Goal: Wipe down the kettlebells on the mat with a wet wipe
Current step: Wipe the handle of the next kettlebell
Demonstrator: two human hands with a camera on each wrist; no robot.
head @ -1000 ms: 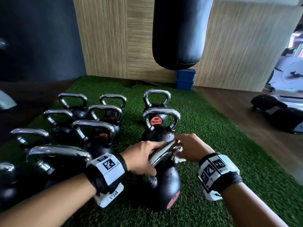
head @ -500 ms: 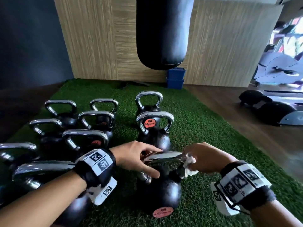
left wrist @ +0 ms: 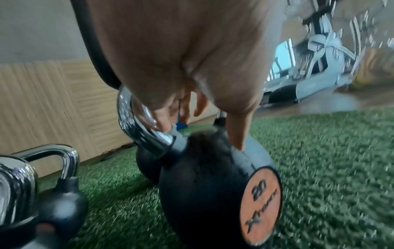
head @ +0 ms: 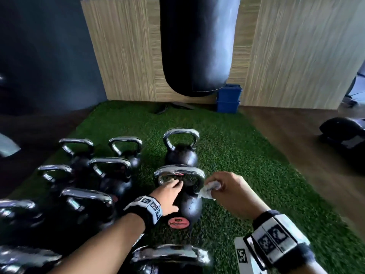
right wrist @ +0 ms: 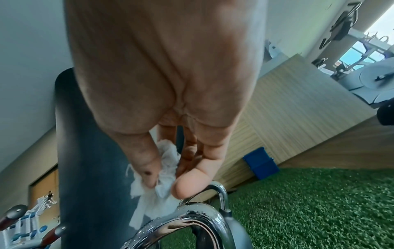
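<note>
A black kettlebell (head: 190,207) with a chrome handle (head: 179,172) and an orange "20" label (left wrist: 260,207) stands on the green turf mat (head: 246,155). My left hand (head: 169,194) lies on its body. The thumb rests on the black shell and the fingers (left wrist: 187,107) reach loosely in under the handle. My right hand (head: 227,192) pinches a crumpled white wet wipe (head: 209,189) between thumb and fingers. In the right wrist view the wet wipe (right wrist: 157,198) lies against the right end of the wet chrome handle (right wrist: 192,217).
Several more kettlebells (head: 110,175) crowd the mat to the left. One stands just behind (head: 181,153) and another (head: 171,258) sits close below my arms. A black punching bag (head: 197,46) hangs ahead, near a blue box (head: 229,98). Wooden floor (head: 306,145) lies to the right.
My left hand has let go of the chrome handle it gripped and now lies on a kettlebell's body. The right hand still pinches the wipe at a handle's right end. The view has shifted.
</note>
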